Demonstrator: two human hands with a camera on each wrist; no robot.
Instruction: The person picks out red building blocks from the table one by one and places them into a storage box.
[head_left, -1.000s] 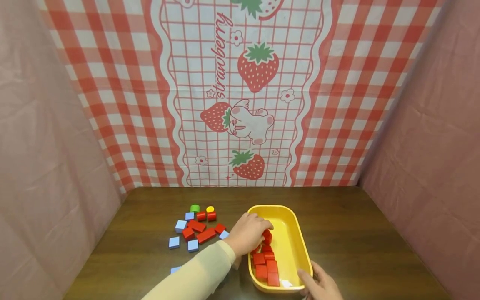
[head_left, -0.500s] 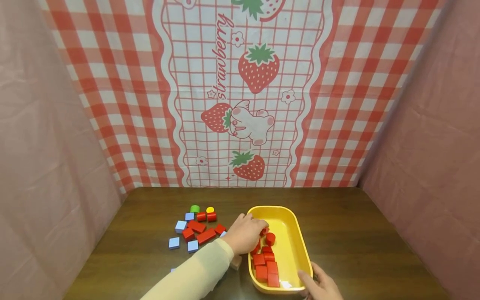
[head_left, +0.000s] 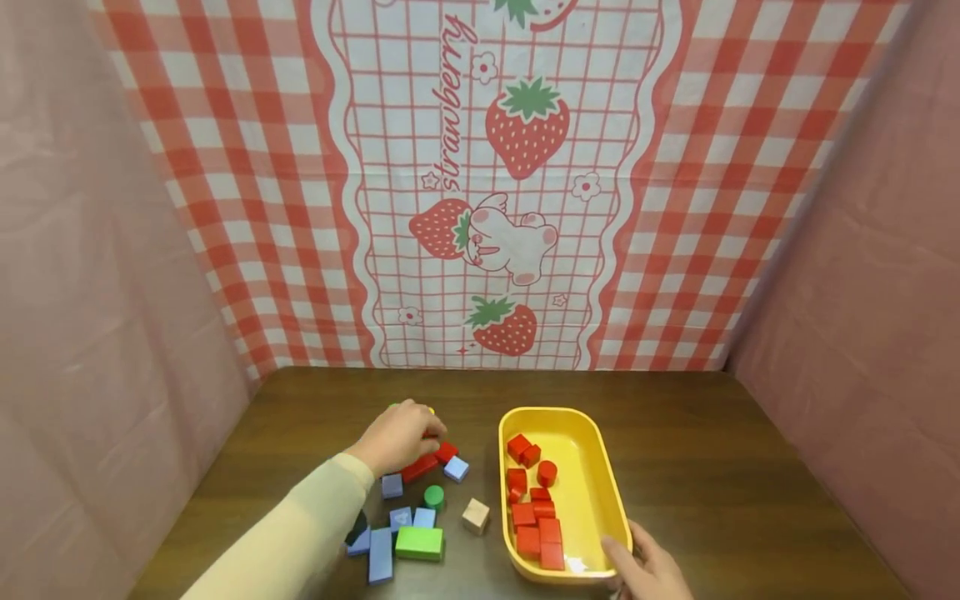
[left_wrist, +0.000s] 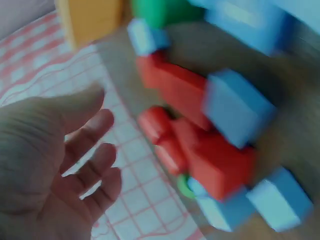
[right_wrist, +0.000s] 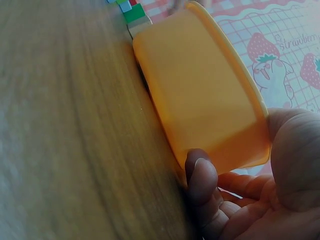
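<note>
While the right hand point(head_left: 648, 571) grips its corner, the glossy yellow tray point(head_left: 600, 483) holds red blocks point(head_left: 534, 517); left hand point(head_left: 396, 435) spread.

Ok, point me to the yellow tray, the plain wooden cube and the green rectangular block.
yellow tray point(head_left: 609, 492), head view, right rim.
plain wooden cube point(head_left: 476, 516), head view, top face.
green rectangular block point(head_left: 418, 542), head view, top face.

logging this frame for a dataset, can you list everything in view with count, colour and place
tray: one, yellow, right of centre on the table
red blocks in tray: about ten, along its left side
loose blocks: red, blue, green, one bare wood, left of the tray
table: one, dark brown wood
backdrop: red-checked strawberry cloth, pink cloth either side
left hand: fingers spread over the loose red blocks, holding nothing
right hand: grips the tray's near right corner
</note>
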